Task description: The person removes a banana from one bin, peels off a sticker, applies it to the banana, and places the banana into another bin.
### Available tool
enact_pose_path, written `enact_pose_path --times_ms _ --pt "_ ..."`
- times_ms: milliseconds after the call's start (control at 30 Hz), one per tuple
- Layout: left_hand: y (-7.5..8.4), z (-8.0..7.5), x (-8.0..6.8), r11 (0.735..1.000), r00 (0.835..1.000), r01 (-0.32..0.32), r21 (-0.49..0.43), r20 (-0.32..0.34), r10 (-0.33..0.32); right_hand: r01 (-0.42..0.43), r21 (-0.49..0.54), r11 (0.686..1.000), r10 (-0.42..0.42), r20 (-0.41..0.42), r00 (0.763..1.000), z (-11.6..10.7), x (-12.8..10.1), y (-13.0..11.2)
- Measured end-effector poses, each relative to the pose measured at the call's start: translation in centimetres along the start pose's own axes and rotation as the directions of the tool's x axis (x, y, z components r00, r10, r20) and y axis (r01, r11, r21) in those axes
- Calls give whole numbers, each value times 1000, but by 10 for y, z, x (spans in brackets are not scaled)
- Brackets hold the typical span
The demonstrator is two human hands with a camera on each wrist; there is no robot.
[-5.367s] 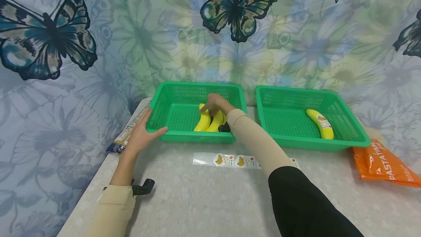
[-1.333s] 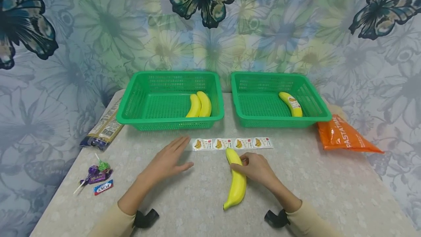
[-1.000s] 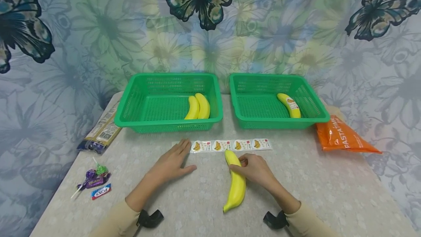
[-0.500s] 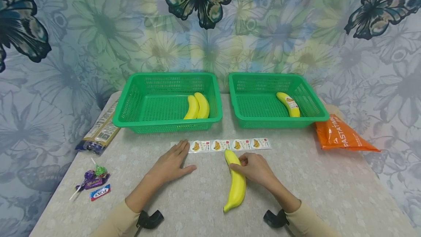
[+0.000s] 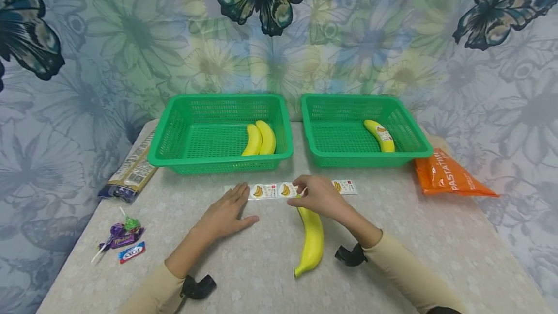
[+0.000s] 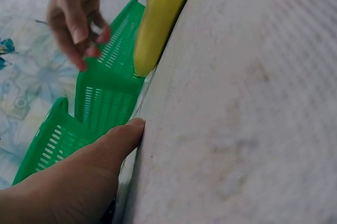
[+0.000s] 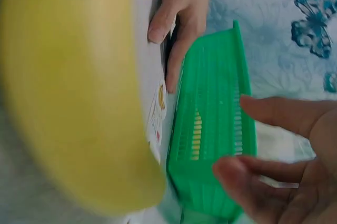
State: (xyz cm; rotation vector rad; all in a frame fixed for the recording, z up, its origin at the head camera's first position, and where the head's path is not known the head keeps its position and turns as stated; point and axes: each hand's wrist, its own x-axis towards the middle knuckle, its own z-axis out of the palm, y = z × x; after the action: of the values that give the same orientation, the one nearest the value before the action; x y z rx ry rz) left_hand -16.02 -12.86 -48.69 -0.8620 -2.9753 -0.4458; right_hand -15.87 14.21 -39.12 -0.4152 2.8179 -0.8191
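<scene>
My left hand (image 5: 223,215) lies flat with straight fingers on the left end of a strip of banana-picture stickers (image 5: 263,192). A single yellow banana (image 5: 311,241) rests on the table in front of the strip, its upper tip partly covered by my right hand (image 5: 321,197). That hand is over the middle of the strip, hiding a sticker. In the right wrist view, its thumb and fingers (image 7: 274,113) are apart with nothing between them, and the banana (image 7: 79,87) looms close at the left. The left wrist view shows my left thumb (image 6: 124,140) stretched out by the table surface.
A green basket (image 5: 218,164) at the back left holds two bananas (image 5: 260,138). The green basket (image 5: 370,160) beside it has one stickered banana (image 5: 380,135). An orange pasta bag (image 5: 451,173), a gold packet (image 5: 131,171) and several sweets (image 5: 124,236) lie at the sides.
A banana from the left basket came to the table. My right hand has since let go of it and moved up and left over the stickers. My left hand settled on the strip's end.
</scene>
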Motion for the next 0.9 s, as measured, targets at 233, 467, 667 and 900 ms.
enact_pose_path --times_ms 233,467,667,900 --pt "0 -2 0 1000 1000 11 -19 17 -10 205 -65 977 -187 218 958 12 44 -34" --pt "0 -2 0 1000 1000 -6 -10 -4 6 265 -182 947 -204 294 934 29 82 -47" --pt "1 -1 1 1000 1000 -2 -20 -4 2 267 -265 926 -181 308 934 45 98 -42" --pt "2 -2 0 1000 1000 -1 -15 -1 1 284 -308 908 -202 273 941 54 98 -39"
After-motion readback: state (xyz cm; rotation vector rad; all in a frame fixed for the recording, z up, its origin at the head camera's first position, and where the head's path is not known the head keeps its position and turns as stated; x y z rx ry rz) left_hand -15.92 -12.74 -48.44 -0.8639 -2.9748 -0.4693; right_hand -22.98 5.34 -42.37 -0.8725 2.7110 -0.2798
